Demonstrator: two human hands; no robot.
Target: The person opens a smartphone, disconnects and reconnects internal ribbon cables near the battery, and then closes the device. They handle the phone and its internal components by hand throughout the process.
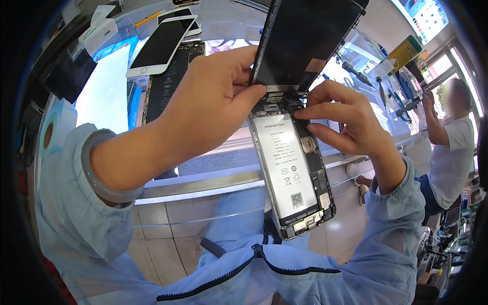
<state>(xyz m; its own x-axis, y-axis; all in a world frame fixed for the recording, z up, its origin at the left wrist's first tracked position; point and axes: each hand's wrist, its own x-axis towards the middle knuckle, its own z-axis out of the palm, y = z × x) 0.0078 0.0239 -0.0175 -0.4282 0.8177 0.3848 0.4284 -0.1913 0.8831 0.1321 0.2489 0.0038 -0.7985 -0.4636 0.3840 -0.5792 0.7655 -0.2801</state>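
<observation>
An opened phone (305, 147) tilts over the near edge of the table, its lower end above my lap. A silver-white battery (283, 162) fills the left of its housing; boards and small metal parts line the right. The dark screen panel (307, 43) is lifted up from the housing's top end. My left hand (218, 96) grips that panel by its lower left corner, thumb in front. At the housing's upper right edge, my right hand (345, 114) has its thumb and fingertips closed in near the connectors. What lies under those fingertips is hidden.
White-framed phones (163, 44) rest at the back left, over another opened phone housing (170, 84). Screwdrivers (382, 91) and a yellow-green bottle (405, 55) are at the right. A paper roll (57, 127) stands left. Another person (452, 137) is at the far right.
</observation>
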